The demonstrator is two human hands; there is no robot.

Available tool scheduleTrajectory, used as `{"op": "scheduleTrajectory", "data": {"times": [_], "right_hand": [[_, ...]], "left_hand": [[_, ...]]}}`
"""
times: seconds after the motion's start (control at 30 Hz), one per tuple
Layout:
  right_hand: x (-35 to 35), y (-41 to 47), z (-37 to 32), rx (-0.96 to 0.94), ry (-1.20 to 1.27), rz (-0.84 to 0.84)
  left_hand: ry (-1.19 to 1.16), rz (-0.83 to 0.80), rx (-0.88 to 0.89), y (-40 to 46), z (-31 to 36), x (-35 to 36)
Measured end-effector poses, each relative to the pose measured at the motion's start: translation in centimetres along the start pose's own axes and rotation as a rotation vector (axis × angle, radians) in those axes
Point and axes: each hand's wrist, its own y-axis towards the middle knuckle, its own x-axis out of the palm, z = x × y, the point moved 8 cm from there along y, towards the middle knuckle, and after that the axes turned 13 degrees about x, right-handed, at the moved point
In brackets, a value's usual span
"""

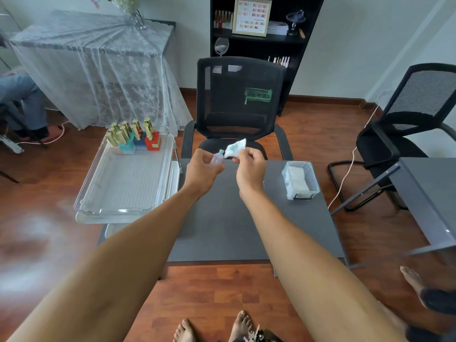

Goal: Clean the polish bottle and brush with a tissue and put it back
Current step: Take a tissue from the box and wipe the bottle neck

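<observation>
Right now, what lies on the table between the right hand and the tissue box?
Nothing: the head view shows only bare grey table between the right hand and the tissue box.

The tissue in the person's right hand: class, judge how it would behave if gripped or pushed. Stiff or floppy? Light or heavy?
The tissue looks crumpled and bunched in the right hand, so it is probably floppy and holds no shape. It stands up from a pinch, so it is likely very light. Greenish stains on it suggest damp patches, which might tear easily.
</observation>
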Motion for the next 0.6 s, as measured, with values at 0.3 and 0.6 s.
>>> {"op": "scheduleTrajectory", "data": {"times": [0.3, 0.6], "right_hand": [[-2.6, 0.3, 4.7, 0.332, 0.25, 0.034], [-5.4, 0.1, 15.2, 0.549, 0.133, 0.01]], "left_hand": [[-0.037, -0.07, -0.042, -1.1, -2.3, 0.7], [-0.091, -0.175, -0.132, -4.9, -7.3, 3.4]]}}
